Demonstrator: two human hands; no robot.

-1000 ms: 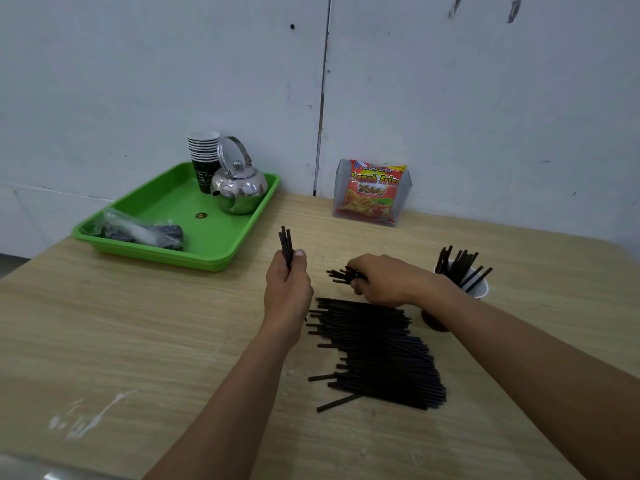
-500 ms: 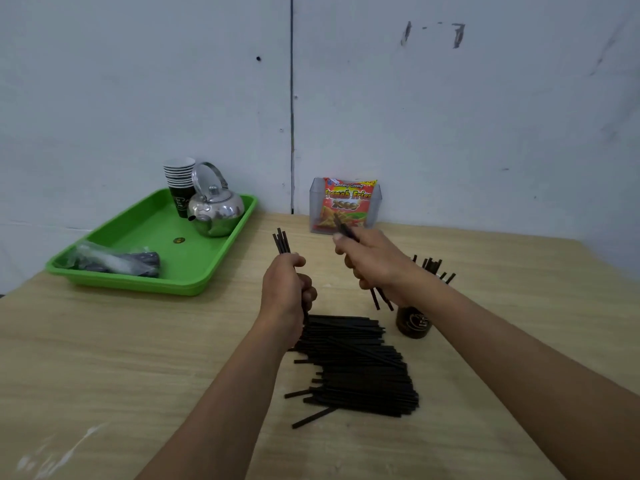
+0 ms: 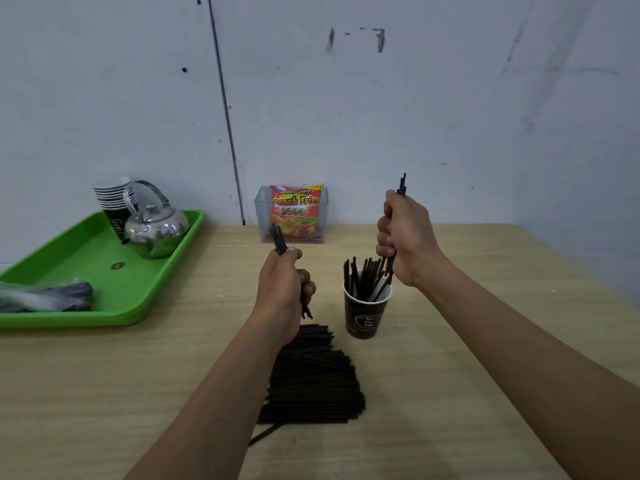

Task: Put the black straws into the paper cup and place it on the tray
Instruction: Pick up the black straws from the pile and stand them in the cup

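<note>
A dark paper cup (image 3: pixel 365 315) stands on the wooden table with several black straws sticking up out of it. My right hand (image 3: pixel 407 237) grips a small upright bunch of black straws just above and right of the cup, their lower ends at its rim. My left hand (image 3: pixel 282 289) holds another small bunch of straws upright, to the left of the cup. A big pile of black straws (image 3: pixel 313 379) lies flat on the table under my left forearm. The green tray (image 3: pixel 149 289) sits at the far left.
On the tray stand a steel kettle (image 3: pixel 156 228), a stack of paper cups (image 3: pixel 112 202) and a plastic bag (image 3: pixel 45 296). A clear box with a snack packet (image 3: pixel 294 214) stands against the wall. The table's right edge runs near my right arm.
My right hand has lifted a bunch of straws from the pile and carried it right, over the cup. My left hand stays upright with its bunch. The camera has tilted up.
</note>
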